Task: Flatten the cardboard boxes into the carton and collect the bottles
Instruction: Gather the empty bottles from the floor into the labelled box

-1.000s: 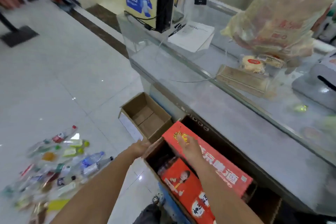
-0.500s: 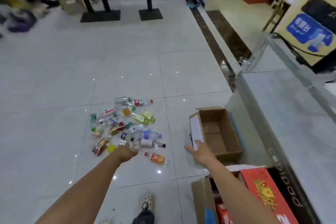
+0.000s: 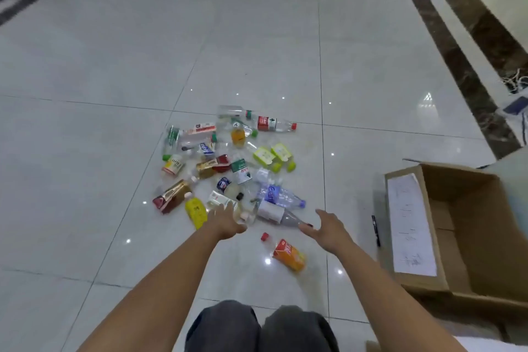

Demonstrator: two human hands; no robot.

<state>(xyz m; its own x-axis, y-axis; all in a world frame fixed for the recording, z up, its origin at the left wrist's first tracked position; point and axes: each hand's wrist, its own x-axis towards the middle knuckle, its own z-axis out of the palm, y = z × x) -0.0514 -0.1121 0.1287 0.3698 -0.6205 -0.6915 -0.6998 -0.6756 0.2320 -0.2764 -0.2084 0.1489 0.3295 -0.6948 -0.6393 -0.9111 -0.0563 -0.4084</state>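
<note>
Item: loose bottles [image 3: 241, 171], mixed plastic, lying in one heap on the tiled floor [image 3: 85, 151], straight ahead of the person.
Outliers: an orange bottle [image 3: 289, 254] is set apart on the near side of the heap; a red cap [image 3: 265, 236] lies loose just beside it.
Left hand [image 3: 225, 223]: extended over the near edge of the heap, fingers relaxed and forward; nothing is held. Contact with the bottles beneath cannot be told.
Right hand [image 3: 328, 230]: spread wide, palm down, just beside the neck of a clear bottle with a white label [image 3: 270, 211]; nothing is held, and touch cannot be confirmed.
Cardboard box [image 3: 480, 208]: stood on the floor to the right, well apart from the heap, top flaps open, a white sheet [image 3: 411, 223] seen on its near flap. It is upright and unflattened, and nothing is seen inside it.
Pen [image 3: 376, 227]: laid on the floor between the right hand and the box.
Knees [image 3: 263, 326]: seen at the bottom edge, in dark trousers.
Done: nothing can be confirmed as finished from this view; no flattened board is seen.
In hand: judged to be the start of bottle collection, both hands being brought to the heap.
Left: every visible bottle is to be gathered, and the open box is yet to be flattened. The receiving carton is not identified in view.
</note>
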